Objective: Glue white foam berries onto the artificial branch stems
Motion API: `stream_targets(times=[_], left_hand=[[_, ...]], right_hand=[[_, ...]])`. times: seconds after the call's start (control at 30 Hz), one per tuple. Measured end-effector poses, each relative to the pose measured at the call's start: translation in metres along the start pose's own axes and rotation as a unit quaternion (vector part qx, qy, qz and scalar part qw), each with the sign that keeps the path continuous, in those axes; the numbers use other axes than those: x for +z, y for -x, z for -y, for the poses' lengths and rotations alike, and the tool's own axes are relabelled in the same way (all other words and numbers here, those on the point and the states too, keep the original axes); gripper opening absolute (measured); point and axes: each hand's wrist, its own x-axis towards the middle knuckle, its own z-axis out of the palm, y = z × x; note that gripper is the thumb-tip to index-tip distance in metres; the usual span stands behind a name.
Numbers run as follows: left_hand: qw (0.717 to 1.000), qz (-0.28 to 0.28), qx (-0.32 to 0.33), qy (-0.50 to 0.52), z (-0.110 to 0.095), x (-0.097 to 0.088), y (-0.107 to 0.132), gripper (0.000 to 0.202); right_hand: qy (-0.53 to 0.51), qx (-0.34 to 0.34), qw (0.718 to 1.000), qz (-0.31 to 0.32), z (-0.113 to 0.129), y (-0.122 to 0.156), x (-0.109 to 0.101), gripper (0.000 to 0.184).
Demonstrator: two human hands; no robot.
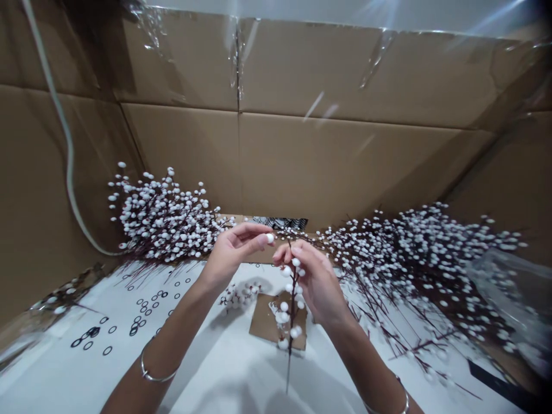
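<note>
My left hand pinches a small white foam berry between thumb and fingertip, just beside my right hand. My right hand holds a thin dark-red berry stem upright near its top. White berries sit along that stem, and its bare lower end hangs down over the white table. Part of the stem is hidden behind my right fingers. A bangle circles my left wrist.
Heaped berry branches lie at the left, and a larger heap spreads right. Black rubber rings are scattered on the table. Below my hands lie a cardboard square and a small berry cluster. Cardboard walls stand behind.
</note>
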Motion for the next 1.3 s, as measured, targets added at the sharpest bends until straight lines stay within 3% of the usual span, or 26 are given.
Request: stream_targets(times=[0.3, 1.3], left_hand=[[0.993, -0.03, -0.026, 0.107, 0.003, 0.015, 0.007, 0.015], [0.998, -0.046, 0.029, 0.023, -0.007, 0.022, 0.014, 0.01]], right_hand=[[0.118, -0.091, 0.989, -0.007, -0.003, 0.005, 0.004, 0.026], [0.183, -0.101, 0.977, -0.031, 0.001, 0.009, 0.005, 0.026]])
